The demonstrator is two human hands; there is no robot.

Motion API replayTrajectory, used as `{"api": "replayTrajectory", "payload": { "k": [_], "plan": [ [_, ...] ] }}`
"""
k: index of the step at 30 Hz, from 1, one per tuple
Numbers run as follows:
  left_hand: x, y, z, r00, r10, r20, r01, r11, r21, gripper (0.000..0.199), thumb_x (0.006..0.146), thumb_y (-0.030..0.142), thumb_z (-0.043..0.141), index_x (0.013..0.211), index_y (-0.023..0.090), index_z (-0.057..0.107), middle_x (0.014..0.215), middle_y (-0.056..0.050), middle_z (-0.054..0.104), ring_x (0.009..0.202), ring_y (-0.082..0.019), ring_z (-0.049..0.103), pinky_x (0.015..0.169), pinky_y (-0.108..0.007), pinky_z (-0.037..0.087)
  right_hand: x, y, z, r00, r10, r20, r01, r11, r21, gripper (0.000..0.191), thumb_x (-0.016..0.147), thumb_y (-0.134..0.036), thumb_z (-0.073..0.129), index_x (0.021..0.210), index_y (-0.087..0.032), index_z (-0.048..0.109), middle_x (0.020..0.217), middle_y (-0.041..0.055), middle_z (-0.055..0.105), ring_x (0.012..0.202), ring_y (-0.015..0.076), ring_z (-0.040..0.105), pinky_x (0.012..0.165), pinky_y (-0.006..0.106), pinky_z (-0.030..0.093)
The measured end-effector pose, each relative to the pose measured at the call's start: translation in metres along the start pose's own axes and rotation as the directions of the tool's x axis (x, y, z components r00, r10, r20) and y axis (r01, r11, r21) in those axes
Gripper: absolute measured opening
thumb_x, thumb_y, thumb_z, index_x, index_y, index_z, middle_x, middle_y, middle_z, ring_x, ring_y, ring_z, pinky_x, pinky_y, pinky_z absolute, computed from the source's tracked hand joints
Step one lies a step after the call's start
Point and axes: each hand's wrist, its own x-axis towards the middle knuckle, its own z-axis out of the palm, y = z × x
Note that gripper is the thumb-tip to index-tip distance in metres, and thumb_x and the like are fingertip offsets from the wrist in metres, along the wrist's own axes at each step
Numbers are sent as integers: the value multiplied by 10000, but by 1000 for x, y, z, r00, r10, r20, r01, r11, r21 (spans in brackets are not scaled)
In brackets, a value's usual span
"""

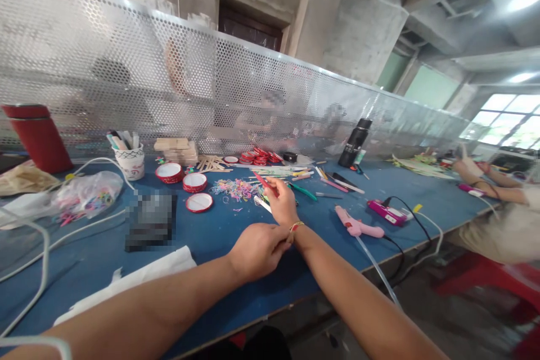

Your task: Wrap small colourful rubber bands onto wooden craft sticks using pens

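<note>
My right hand (282, 202) is closed around a slim red stick-like thing (262, 181), perhaps a pen; its exact kind is unclear. On my right wrist is a thin bracelet (297, 226) with a red piece. My left hand (258, 250) is closed at that wrist, its fingertips pinching the bracelet. Just beyond my right hand lies a heap of small coloured loops (237, 189), with a white stick (262, 203) beside it. Left of the heap are round red-rimmed tins or lids, among them a flat one (199, 202).
To the right lie a pink glue gun (356, 224) and a magenta power strip (387, 212) with cables. A black bottle (355, 143) stands by the perforated screen (244, 84). At left are a pen cup (130, 161) and red flask (37, 138). A co-worker's hands (469, 166) show far right.
</note>
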Motion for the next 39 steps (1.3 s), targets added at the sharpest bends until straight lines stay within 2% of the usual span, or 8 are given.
{"api": "replayTrajectory", "payload": {
  "k": [4,7,10,13,19,22,27,39],
  "plan": [
    [1,-2,0,999,-38,-25,37,999,-23,123,885,199,484,844,218,598,776,-8,660,713,-141,592,637,-235,370,-1,2,0,999,14,34,-12,999,-47,165,849,-280,544,963,-209,639,886,41,713,746,169,671,719,320,556],
    [1,-2,0,1000,0,-23,0,1000,-12,140,901,208,467,847,216,596,785,-8,664,740,-145,600,654,-236,370,5,2,-8,999,-25,27,28,994,-108,159,852,-306,567,952,-213,649,917,44,718,835,178,673,777,320,540],
    [2,-2,0,999,44,-7,-44,999,25,195,934,235,423,845,212,594,797,-17,668,755,-146,608,665,-244,366,19,0,-28,996,-35,-80,26,993,-114,218,852,-332,571,1008,-200,648,992,72,715,893,193,667,812,334,524],
    [3,-2,0,998,64,-2,-63,997,47,244,959,264,382,840,209,588,791,-23,667,753,-147,611,669,-252,363,31,-6,-53,990,-22,-138,1,989,-151,206,857,-339,558,958,-197,669,933,69,719,830,196,658,787,338,511],
    [5,-5,1,998,54,-18,-54,998,10,203,946,240,409,841,215,581,791,-15,663,759,-145,604,672,-243,361,23,-11,-85,993,-120,-8,96,829,-550,105,798,-285,648,847,-227,721,850,53,693,806,203,609,789,342,457],
    [5,-6,0,999,33,-15,-33,999,-2,194,937,236,420,819,212,572,755,-6,644,727,-139,587,654,-236,355,11,-5,-88,997,14,70,38,727,-686,87,786,-276,661,808,-240,737,799,31,694,723,173,599,718,290,444],
    [4,-4,-1,1000,22,-11,-22,999,-44,151,915,203,441,815,211,555,762,10,636,728,-131,574,665,-226,356,4,2,-83,959,248,138,-30,572,-819,157,828,-322,608,803,-268,754,861,2,738,835,146,629,772,223,415],
    [5,-4,-3,1000,-3,-4,2,996,-89,136,897,192,454,805,206,553,761,16,635,720,-117,568,662,-221,349,10,16,-70,919,353,173,-53,547,-836,194,846,-340,569,835,-279,752,898,-7,747,829,131,658,705,191,427]
  ]
}}
